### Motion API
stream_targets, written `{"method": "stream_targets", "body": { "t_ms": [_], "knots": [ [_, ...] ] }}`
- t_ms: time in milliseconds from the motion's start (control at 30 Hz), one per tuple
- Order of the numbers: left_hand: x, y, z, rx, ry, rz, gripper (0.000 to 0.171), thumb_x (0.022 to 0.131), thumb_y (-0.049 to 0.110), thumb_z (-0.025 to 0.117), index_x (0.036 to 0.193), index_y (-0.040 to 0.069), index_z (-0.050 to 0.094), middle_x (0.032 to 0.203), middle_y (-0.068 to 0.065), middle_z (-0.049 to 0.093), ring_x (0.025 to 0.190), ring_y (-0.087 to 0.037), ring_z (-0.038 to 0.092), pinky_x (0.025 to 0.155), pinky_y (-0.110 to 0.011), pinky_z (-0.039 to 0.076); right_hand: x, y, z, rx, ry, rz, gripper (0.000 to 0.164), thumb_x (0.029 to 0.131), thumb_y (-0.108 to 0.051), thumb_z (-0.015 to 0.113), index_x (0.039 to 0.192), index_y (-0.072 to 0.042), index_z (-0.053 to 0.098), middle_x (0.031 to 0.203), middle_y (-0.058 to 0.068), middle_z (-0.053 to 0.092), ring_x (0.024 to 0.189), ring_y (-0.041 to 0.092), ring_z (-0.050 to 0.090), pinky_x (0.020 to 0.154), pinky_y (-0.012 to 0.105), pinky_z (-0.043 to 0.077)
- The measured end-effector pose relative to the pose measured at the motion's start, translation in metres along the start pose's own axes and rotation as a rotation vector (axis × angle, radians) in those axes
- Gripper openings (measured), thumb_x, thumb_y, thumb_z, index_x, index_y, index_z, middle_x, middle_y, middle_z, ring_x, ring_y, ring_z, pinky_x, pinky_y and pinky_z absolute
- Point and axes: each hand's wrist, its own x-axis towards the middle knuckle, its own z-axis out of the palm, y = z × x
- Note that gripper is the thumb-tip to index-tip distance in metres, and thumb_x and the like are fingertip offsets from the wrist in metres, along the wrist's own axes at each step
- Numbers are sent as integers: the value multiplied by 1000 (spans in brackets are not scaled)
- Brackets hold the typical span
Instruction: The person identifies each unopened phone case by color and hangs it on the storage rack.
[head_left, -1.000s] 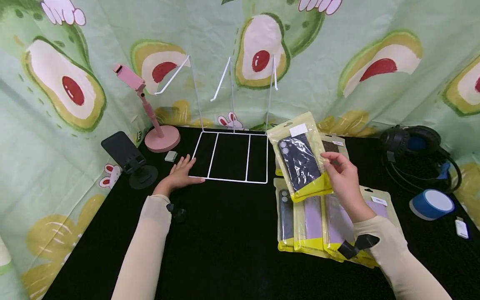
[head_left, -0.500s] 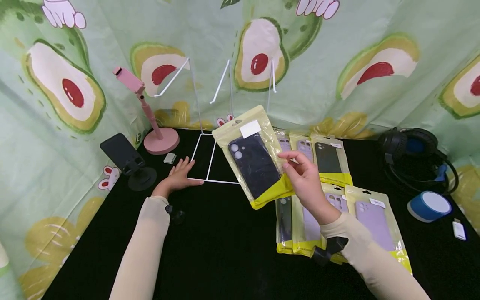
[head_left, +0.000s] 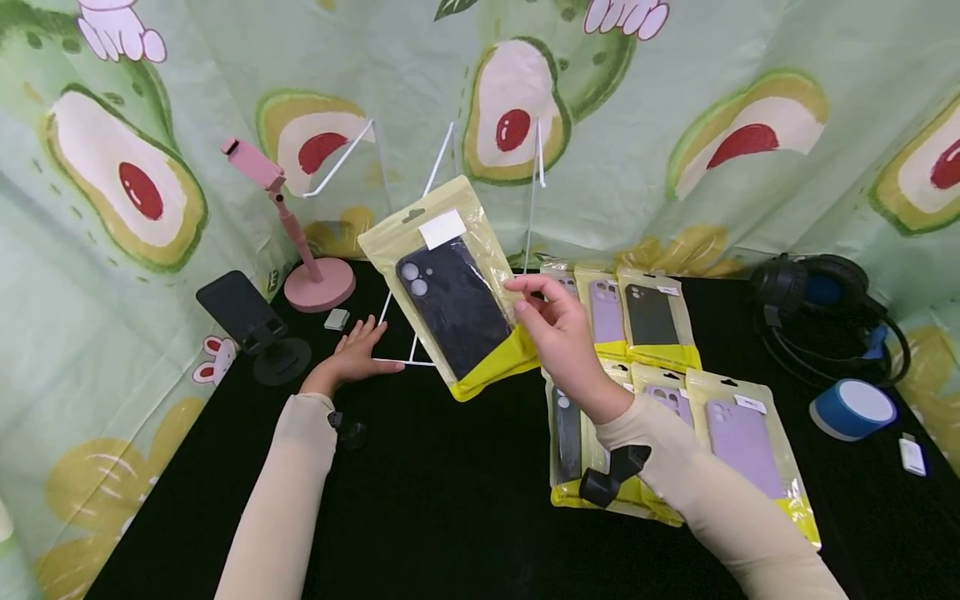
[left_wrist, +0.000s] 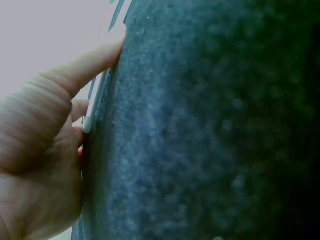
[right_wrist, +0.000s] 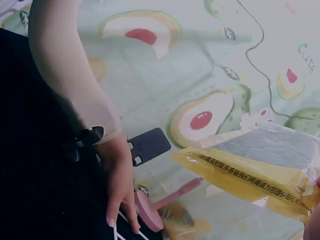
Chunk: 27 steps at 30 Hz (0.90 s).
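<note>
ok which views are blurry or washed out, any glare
Head: clearest, small glare streaks on the held bag; left wrist: dark tabletop blurred and grainy, upper left nearly blown out; right wrist: patterned backdrop washed out toward the upper right, sheen on that same bag.

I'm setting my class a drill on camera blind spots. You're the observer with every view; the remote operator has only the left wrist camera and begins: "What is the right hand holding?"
Observer: The right hand pinches a translucent yellow plastic pouch with a dark, rectangular phone case inside.
Operator: I see a slim white bar by the left hand. What is it part of?
Observer: A white wire rack, with three hooks jutting out near its top.
Operator: Are there more pouches?
Observer: Yes, other yellow plastic pouches lie to the rack's right, on the black cloth surface.
</note>
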Motion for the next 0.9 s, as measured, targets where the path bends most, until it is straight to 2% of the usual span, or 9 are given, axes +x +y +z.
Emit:
{"method": "stream_targets", "body": {
  "t_ms": [200,400,567,733,800,900],
  "knots": [
    [0,3,-4,-1,-7,-6,104,81,56,64,151,3,10,156,-22,-7,142,-37,-13,110,-57,-7,14,10,0,8,61,49,21,89,11,50,109,13,57,93,3,49,72,12,47,65,19,39],
    [0,5,-7,44,-19,-49,98,85,51,63,152,5,8,156,-21,-8,142,-36,-13,111,-56,-6,31,20,0,-38,112,86,21,89,11,51,108,12,59,90,-1,50,72,11,49,64,18,40],
    [1,6,-7,59,-38,-77,100,84,53,63,152,5,7,156,-21,-9,142,-36,-13,111,-56,-5,60,30,-3,-123,172,92,22,90,8,51,108,9,63,95,1,54,78,11,54,65,18,42],
    [1,5,-4,83,-68,-95,101,84,57,61,152,5,6,156,-21,-9,142,-36,-14,111,-55,-5,93,42,-8,-233,222,89,24,90,7,50,106,8,67,98,10,57,91,13,52,79,21,44],
    [2,6,-3,75,-70,-94,102,84,57,61,152,4,6,156,-22,-10,142,-37,-15,111,-56,-6,104,44,-8,-244,245,114,25,90,7,48,106,7,68,97,10,57,91,13,50,77,19,43],
    [4,4,-2,70,-59,-99,102,84,58,60,152,6,7,156,-20,-10,142,-35,-15,112,-53,-7,117,46,-6,-217,275,186,28,89,6,46,108,4,68,94,4,54,84,12,49,63,18,38]
  ]
}}
